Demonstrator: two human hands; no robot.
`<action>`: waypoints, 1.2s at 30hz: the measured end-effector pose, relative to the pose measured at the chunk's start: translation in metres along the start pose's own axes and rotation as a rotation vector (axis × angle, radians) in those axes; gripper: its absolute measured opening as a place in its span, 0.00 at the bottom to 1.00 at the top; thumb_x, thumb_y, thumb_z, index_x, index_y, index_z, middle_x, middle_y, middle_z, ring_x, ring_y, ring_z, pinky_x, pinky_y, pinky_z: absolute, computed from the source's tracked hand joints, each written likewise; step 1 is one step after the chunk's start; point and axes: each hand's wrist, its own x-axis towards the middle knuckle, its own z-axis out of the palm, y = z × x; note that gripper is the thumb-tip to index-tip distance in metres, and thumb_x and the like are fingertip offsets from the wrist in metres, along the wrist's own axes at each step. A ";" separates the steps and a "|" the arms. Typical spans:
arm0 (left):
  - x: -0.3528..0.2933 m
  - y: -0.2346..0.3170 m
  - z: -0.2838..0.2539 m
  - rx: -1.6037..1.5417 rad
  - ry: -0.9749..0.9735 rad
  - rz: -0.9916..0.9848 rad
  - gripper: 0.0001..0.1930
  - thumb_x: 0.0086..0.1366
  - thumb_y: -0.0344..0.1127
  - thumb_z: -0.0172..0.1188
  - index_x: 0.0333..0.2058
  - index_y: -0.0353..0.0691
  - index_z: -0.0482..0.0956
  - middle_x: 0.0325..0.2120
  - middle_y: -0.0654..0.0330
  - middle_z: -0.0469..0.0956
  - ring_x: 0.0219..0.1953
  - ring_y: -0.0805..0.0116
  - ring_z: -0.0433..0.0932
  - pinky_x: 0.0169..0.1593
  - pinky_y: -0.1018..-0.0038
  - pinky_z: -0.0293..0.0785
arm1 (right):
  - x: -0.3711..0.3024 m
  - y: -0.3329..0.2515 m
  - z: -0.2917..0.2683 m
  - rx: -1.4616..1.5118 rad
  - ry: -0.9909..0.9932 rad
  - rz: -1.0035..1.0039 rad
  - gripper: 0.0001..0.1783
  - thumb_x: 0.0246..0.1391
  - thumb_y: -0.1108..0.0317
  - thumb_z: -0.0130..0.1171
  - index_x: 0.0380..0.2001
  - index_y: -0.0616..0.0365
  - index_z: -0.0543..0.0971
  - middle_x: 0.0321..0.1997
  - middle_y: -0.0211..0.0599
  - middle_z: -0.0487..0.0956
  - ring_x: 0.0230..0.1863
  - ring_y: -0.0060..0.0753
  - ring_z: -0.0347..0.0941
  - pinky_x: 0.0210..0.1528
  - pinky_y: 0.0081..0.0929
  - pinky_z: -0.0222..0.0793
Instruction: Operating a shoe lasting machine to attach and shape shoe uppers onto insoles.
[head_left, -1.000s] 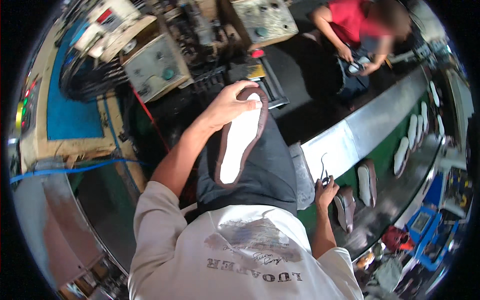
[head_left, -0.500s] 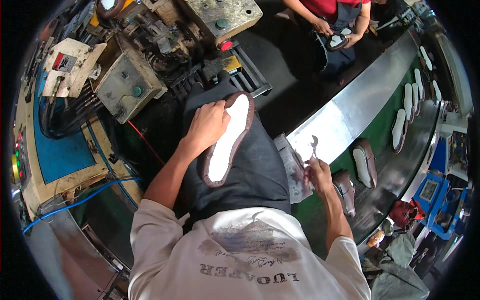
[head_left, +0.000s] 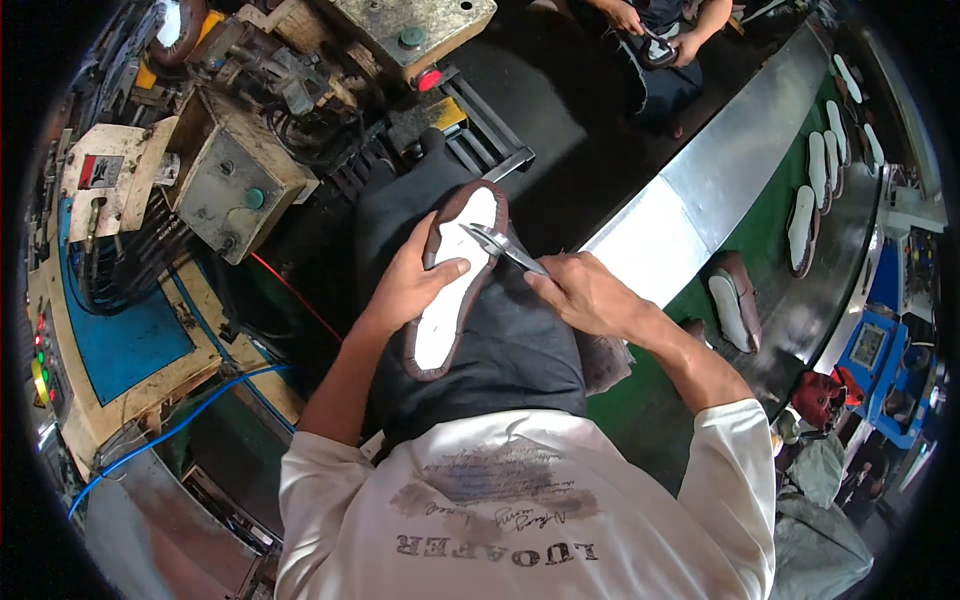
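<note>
right hand (head_left: 585,295) with pliers (head_left: 505,248) now at shoe (head_left: 452,285)

The shoe (head_left: 455,285) lies sole-up on the person's lap, with the left hand (head_left: 410,285) on its left edge. The right hand (head_left: 585,295) sits just right of it, its grip closed on pliers (head_left: 505,247) whose tips reach over the insole. Behind stands a machine (head_left: 235,175). To the right runs a conveyor belt (head_left: 770,260) carrying what seem to be insoles (head_left: 800,225). Another person's hands (head_left: 650,25) work at the far end.

A green conveyor belt (head_left: 770,250) carries white-soled shoes (head_left: 733,300) and loose white soles (head_left: 802,225).
</note>
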 end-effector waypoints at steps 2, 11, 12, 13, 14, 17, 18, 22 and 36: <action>-0.003 -0.014 0.011 0.057 0.115 -0.031 0.46 0.69 0.41 0.74 0.77 0.29 0.60 0.67 0.36 0.75 0.71 0.46 0.75 0.73 0.61 0.68 | 0.006 0.001 0.004 -0.022 -0.004 -0.027 0.23 0.76 0.58 0.57 0.34 0.72 0.82 0.27 0.65 0.80 0.35 0.72 0.81 0.41 0.59 0.76; -0.005 -0.002 0.023 0.139 0.039 -0.004 0.45 0.75 0.41 0.67 0.81 0.33 0.53 0.75 0.38 0.66 0.77 0.45 0.65 0.78 0.58 0.60 | -0.001 0.009 0.002 -0.254 0.009 -0.028 0.22 0.76 0.59 0.57 0.33 0.69 0.81 0.26 0.62 0.81 0.34 0.70 0.82 0.40 0.59 0.77; -0.002 0.000 0.021 0.008 -0.020 -0.018 0.42 0.77 0.39 0.65 0.81 0.34 0.53 0.74 0.42 0.68 0.77 0.52 0.66 0.79 0.60 0.60 | -0.001 0.012 0.005 -0.284 0.017 -0.035 0.22 0.76 0.59 0.57 0.33 0.69 0.81 0.26 0.61 0.81 0.34 0.69 0.82 0.39 0.58 0.77; 0.005 0.004 0.014 -0.235 -0.115 -0.057 0.36 0.82 0.40 0.58 0.81 0.35 0.55 0.73 0.49 0.70 0.74 0.58 0.68 0.78 0.64 0.61 | -0.003 0.014 0.007 -0.315 0.025 -0.042 0.22 0.76 0.59 0.57 0.33 0.68 0.81 0.25 0.60 0.81 0.33 0.67 0.82 0.39 0.58 0.78; 0.007 0.020 0.009 -0.425 -0.148 -0.161 0.31 0.85 0.43 0.52 0.79 0.35 0.61 0.70 0.52 0.74 0.70 0.61 0.73 0.74 0.67 0.67 | -0.003 0.015 0.007 -0.319 0.026 -0.039 0.22 0.76 0.59 0.57 0.33 0.68 0.81 0.25 0.60 0.81 0.33 0.67 0.82 0.39 0.58 0.78; 0.020 0.021 0.015 -0.368 -0.068 -0.302 0.28 0.86 0.46 0.50 0.74 0.34 0.69 0.63 0.52 0.80 0.63 0.62 0.78 0.68 0.67 0.72 | -0.004 0.024 0.008 -0.362 0.033 -0.037 0.21 0.76 0.58 0.57 0.34 0.66 0.81 0.26 0.59 0.81 0.33 0.67 0.81 0.38 0.57 0.78; 0.021 0.012 0.018 -0.195 -0.036 -0.227 0.27 0.86 0.46 0.51 0.72 0.33 0.72 0.60 0.51 0.81 0.60 0.61 0.79 0.65 0.66 0.73 | -0.006 0.033 0.009 -0.342 0.083 -0.096 0.20 0.76 0.59 0.58 0.35 0.66 0.81 0.27 0.59 0.81 0.33 0.67 0.81 0.37 0.56 0.78; 0.020 0.012 0.022 0.130 0.046 -0.152 0.24 0.81 0.47 0.57 0.63 0.32 0.77 0.56 0.40 0.82 0.59 0.46 0.81 0.63 0.59 0.75 | -0.014 0.014 -0.002 -0.109 0.233 0.014 0.16 0.75 0.61 0.59 0.37 0.64 0.80 0.31 0.61 0.82 0.34 0.69 0.81 0.36 0.55 0.78; -0.041 -0.008 0.015 -0.208 -0.147 -0.029 0.51 0.66 0.31 0.74 0.80 0.35 0.51 0.74 0.50 0.65 0.76 0.60 0.63 0.78 0.62 0.58 | 0.013 0.018 0.047 -0.229 0.510 -0.021 0.19 0.58 0.72 0.67 0.49 0.63 0.73 0.29 0.53 0.80 0.27 0.56 0.81 0.32 0.46 0.77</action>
